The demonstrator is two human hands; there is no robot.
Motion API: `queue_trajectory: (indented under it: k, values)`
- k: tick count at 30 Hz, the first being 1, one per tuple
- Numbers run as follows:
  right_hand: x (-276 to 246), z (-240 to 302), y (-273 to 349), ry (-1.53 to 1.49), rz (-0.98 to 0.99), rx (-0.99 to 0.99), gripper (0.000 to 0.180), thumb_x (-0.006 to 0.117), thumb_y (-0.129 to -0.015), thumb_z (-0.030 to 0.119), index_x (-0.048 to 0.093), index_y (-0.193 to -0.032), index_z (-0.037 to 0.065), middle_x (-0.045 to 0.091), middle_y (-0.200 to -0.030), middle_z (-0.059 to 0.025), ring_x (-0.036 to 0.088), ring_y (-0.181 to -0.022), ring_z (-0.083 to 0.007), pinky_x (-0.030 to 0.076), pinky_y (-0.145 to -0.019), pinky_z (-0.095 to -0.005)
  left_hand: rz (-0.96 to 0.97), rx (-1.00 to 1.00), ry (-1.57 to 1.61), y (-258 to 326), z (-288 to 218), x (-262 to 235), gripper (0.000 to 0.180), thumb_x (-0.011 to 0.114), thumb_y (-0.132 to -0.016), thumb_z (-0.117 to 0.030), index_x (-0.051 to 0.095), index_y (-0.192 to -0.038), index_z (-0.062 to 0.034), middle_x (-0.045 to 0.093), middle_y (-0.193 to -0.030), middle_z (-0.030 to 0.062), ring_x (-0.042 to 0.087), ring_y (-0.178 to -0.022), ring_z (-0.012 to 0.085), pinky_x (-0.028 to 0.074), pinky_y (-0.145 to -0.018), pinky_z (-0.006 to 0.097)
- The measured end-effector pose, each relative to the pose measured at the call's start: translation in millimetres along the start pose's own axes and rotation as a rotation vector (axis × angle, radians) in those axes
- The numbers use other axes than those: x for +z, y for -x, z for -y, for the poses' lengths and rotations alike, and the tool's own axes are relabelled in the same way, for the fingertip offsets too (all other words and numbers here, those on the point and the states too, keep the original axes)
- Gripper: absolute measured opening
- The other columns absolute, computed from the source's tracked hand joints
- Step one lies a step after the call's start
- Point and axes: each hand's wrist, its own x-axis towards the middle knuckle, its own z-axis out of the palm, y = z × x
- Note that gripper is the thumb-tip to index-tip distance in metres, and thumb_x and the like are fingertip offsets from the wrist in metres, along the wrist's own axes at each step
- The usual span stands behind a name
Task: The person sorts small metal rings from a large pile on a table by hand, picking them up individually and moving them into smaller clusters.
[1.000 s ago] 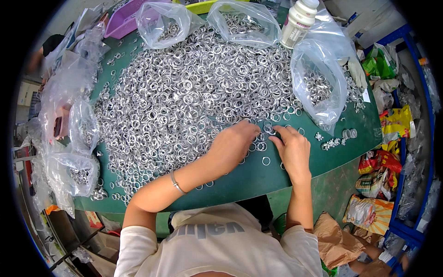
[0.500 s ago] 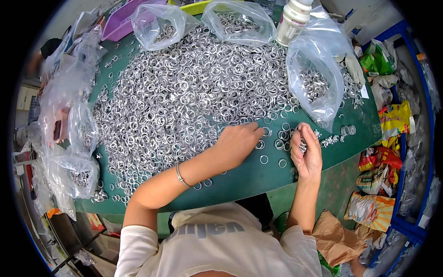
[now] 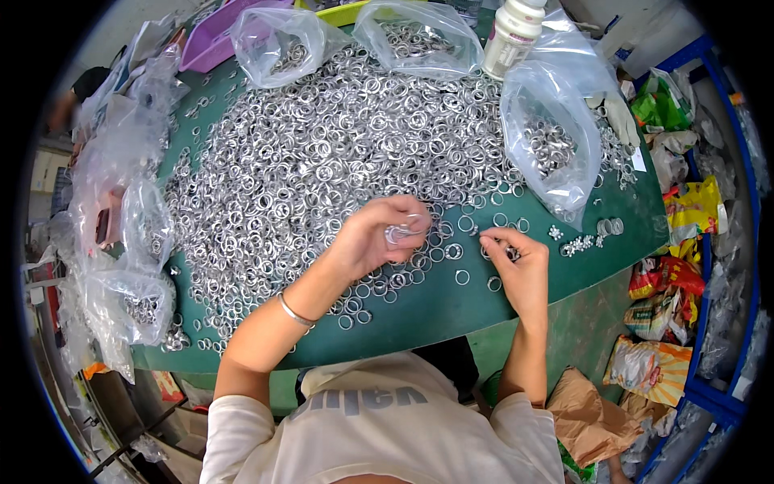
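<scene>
A large heap of silvery metal rings point(image 3: 322, 161) spreads over the green table. Above its near right edge, my left hand point(image 3: 372, 238) is closed on a few metal rings point(image 3: 397, 234), which show between thumb and fingers. My right hand point(image 3: 522, 262) has thumb and forefinger pinched together beside loose rings point(image 3: 466, 224). Rings point(image 3: 511, 253) show partly inside its curled fingers; how many is hidden. Single rings point(image 3: 462, 277) lie on the table between my two hands. To the right of my right hand are small white-silver pieces point(image 3: 577, 245) and a short row of rings point(image 3: 610, 227).
Clear plastic bags of metal parts point(image 3: 556, 173) stand around the heap's far and right sides, with more bags point(image 3: 133, 298) at the left. A white bottle point(image 3: 513, 39) and a purple tray point(image 3: 211, 40) are at the back. Blue shelving point(image 3: 701, 323) with packets rises at the right.
My left hand has moved left and back toward the heap and turned, now with rings showing in its fingers. My right hand has shifted slightly left and turned, its fingertips pointing toward the left.
</scene>
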Motion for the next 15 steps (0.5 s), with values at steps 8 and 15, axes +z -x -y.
queue_trajectory:
  k: [8, 15]
  values:
    - [30, 18, -4, 0.515, 0.095, -0.252, 0.018, 0.069, -0.075, 0.014, 0.066, -0.092, 0.009, 0.055, -0.066, -0.0064, 0.055, -0.054, -0.0238, 0.042, -0.050, -0.0355, -0.264, 0.121, -0.834, 11, 16, 1, 0.022, 0.047, -0.095, -0.016, 0.062, -0.098, -0.0003, 0.053, -0.068, 0.0017, 0.039, -0.050, 0.0047, 0.031, -0.044, 0.019]
    - [5, 2, -4, -0.404, 0.125, 0.052, 0.010, 0.061, -0.086, 0.012, 0.059, -0.084, 0.002, 0.053, -0.066, -0.0071, 0.047, -0.049, -0.0146, 0.034, -0.039, -0.0247, -0.290, -0.077, -0.399, 21, 3, 4, 0.029, 0.045, -0.097, -0.025, 0.060, -0.090, -0.0008, 0.040, -0.064, -0.0047, 0.033, -0.051, 0.0042, 0.025, -0.044, 0.019]
